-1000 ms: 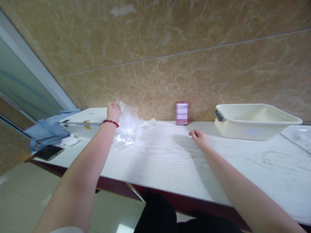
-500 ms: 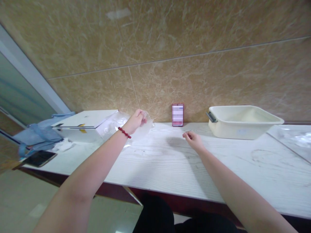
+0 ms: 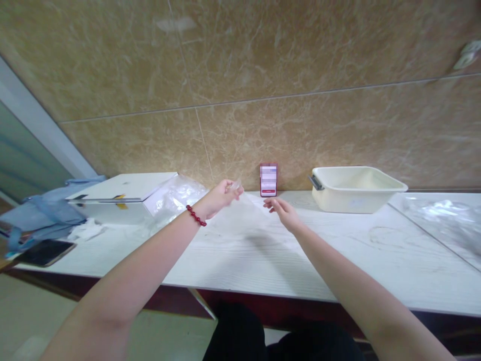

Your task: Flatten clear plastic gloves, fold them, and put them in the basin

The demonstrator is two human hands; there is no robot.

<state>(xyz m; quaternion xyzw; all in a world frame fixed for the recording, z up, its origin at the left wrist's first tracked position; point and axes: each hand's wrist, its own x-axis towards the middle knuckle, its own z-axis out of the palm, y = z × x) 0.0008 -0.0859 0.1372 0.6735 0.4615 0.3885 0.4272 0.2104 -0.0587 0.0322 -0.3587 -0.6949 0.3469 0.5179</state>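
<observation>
Over the white wood-grain tabletop (image 3: 225, 265), my left hand (image 3: 224, 194), with a red bead bracelet at the wrist, pinches the top of a clear plastic bag (image 3: 242, 213). The thin bag hangs down and to the right from those fingers. Close to the bag's right side is my right hand (image 3: 283, 210), its fingers stretched toward the bag and slightly apart, with nothing visible in them. Behind the hands, a phone with a lit screen (image 3: 268, 179) stands upright against the wall.
On the left are a white box (image 3: 124, 186), a heap of clear plastic bags (image 3: 180, 195), crumpled white tissue (image 3: 87, 229), a dark phone (image 3: 47, 252) and a blue cloth bag (image 3: 35, 208). A cream plastic basin (image 3: 356, 198) and more clear plastic (image 3: 447, 215) lie right.
My left hand has moved right with the plastic bag, away from the heap. My right hand has come left toward the bag and its fingers have loosened. The view has turned slightly right.
</observation>
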